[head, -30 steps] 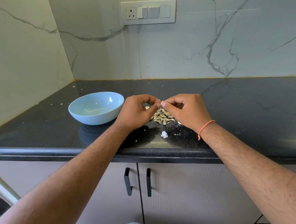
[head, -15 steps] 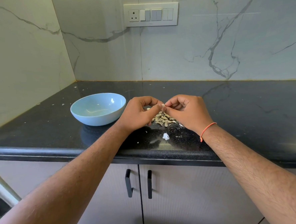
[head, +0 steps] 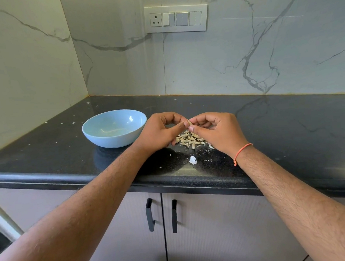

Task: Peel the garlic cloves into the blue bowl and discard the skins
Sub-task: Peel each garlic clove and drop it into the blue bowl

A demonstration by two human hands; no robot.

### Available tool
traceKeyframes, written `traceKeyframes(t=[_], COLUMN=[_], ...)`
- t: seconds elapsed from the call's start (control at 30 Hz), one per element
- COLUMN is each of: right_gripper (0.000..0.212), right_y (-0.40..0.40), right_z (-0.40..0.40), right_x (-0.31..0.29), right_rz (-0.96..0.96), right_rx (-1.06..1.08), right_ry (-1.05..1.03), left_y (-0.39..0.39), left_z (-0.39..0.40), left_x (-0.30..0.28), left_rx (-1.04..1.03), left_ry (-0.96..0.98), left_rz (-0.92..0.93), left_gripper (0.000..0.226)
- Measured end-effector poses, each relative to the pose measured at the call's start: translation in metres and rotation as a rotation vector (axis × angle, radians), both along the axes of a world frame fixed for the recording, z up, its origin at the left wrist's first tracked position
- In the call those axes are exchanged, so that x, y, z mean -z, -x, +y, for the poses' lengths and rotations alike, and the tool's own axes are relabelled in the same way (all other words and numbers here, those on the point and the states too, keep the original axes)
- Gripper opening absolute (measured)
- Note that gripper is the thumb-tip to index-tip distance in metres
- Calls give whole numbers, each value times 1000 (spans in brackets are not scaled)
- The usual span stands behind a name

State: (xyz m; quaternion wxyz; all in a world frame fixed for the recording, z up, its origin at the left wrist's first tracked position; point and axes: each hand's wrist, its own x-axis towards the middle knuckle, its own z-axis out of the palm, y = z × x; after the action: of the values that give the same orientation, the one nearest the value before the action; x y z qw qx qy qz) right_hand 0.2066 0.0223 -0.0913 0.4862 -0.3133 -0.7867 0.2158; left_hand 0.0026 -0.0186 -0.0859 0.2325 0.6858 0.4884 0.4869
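Observation:
A small garlic clove (head: 189, 122) is pinched between the fingertips of my left hand (head: 159, 132) and my right hand (head: 218, 130), just above the black counter. Under the hands lies a pile of several pale garlic cloves (head: 190, 139). The blue bowl (head: 99, 130) stands to the left of my left hand; I see no cloves inside it, only reflections. A white scrap of skin (head: 193, 160) lies on the counter nearer the front edge.
The black granite counter (head: 288, 127) runs to marble walls at the back and left. Small skin flecks are scattered on it. A switch panel (head: 176, 18) is on the back wall. Cabinet doors with black handles (head: 150, 214) are below the counter's front edge.
Both hands have stayed together over the pile, with the fingertips working on the clove. The view has shifted slightly; the bowl has not moved.

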Motion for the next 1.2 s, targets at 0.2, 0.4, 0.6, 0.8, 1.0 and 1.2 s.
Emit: traceKeyframes(t=[0.2,0.4,0.6,0.8,1.0,1.2], right_gripper=[15,14,15,15,8,10], right_y=[0,0,-2,0,1,2], right_z=[2,4,8,2,0,0], right_x=[1,1,1,0,1,1], right_rz=[14,18,55,-1,-89,-151], right_rx=[-6,-45,-3,25,91,117], right_ry=[-11,-22,80,5,-43,-72], left_y=[3,2,4,4,5,5], left_z=[2,3,7,11,7,6], left_x=[0,2,7,10,7,5], left_rx=[25,21,3,-45,-14,9], left_ry=[27,38,-7,-36,-77,-50], left_rz=[-69,-16,25,6,24,-24], left_gripper=[11,13,26,18,19,17])
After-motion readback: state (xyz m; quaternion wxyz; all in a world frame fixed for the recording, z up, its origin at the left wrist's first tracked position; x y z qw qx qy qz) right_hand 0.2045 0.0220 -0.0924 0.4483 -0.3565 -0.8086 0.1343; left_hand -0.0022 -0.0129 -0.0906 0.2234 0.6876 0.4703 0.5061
